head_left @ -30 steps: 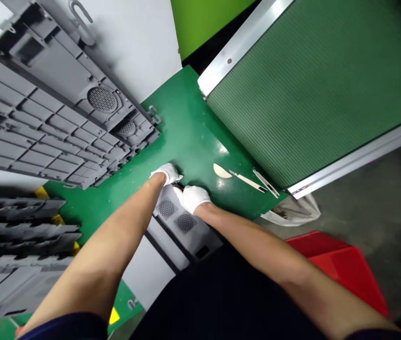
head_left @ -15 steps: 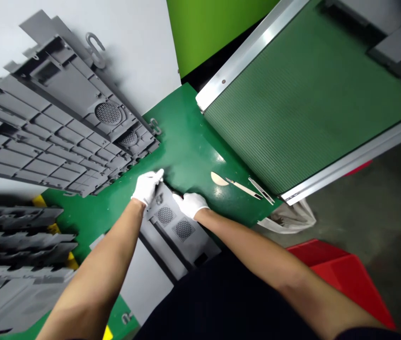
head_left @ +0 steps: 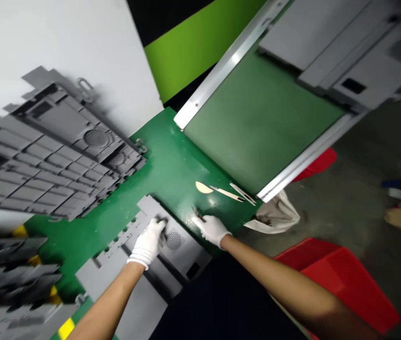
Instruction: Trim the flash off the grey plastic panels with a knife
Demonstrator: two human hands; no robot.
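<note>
A grey plastic panel point(head_left: 182, 252) with round speaker grilles lies on the green table point(head_left: 172, 165) just in front of me. My left hand point(head_left: 150, 243), in a white glove, rests on the panel beside one grille, fingers curled onto its surface. My right hand point(head_left: 212, 227), also gloved, is off the panel's right edge, over the table. It pinches a small dark tool with a red part point(head_left: 196, 214). A white blade-like scraper point(head_left: 226, 192) and a pale oval piece point(head_left: 203, 188) lie on the table just beyond my right hand.
A large ribbed grey panel point(head_left: 52, 156) leans at the left, with more grey parts stacked below it point(head_left: 9, 278). A green ribbed conveyor belt point(head_left: 257, 123) with metal rails carries grey panels point(head_left: 331, 42) at the right. A red bin point(head_left: 335, 278) and a white bag point(head_left: 274, 215) sit on the floor.
My view has swung up and right. My left hand slid back from the panel's far corner onto its face. My right hand left the panel and moved right with the small tool.
</note>
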